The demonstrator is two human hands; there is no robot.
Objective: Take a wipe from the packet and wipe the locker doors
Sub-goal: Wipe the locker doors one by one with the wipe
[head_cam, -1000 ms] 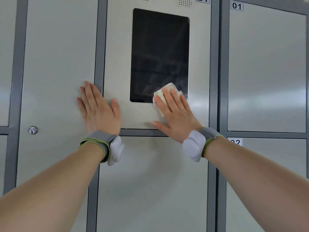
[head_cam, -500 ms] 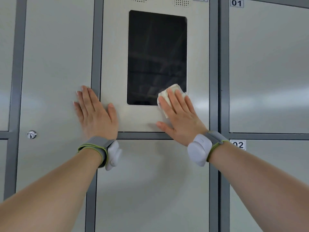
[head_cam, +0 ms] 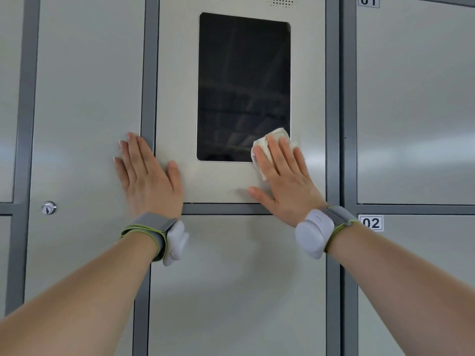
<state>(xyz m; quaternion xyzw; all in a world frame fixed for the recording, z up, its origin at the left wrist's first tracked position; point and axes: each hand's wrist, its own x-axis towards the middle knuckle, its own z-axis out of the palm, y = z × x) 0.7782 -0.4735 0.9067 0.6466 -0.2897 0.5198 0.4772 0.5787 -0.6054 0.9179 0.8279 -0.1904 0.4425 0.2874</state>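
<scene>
"Hands first: how did they lie?"

"Both were flat, with fingers straight. The left hand (head_cam: pixel 149 181) was spread on the smooth grey locker door (head_cam: pixel 84 98), its fingertips reaching the darker frame strip (head_cam: pixel 147 73). The right hand (head_cam: pixel 282 181) pressed a crumpled white wipe (head_cam: pixel 267 145) against the beige panel (head_cam: pixel 174 98), at the lower right corner of the dark glossy screen (head_cam: pixel 244 86)."

"Did the wipe show?"

"Partly. Its creased folds poked out above and beside the fingers, overlapping the screen's rounded corner."

"And around them?"

"Grey fabric wristbands (head_cam: pixel 151 232) edged in green, each with a rounded white pod, sat on both wrists. A round metal lock (head_cam: pixel 48 208) was set near the left door's edge. To the right, matte doors carried small rectangular labels, 01 (head_cam: pixel 368 1) and 02 (head_cam: pixel 371 223)."
</scene>
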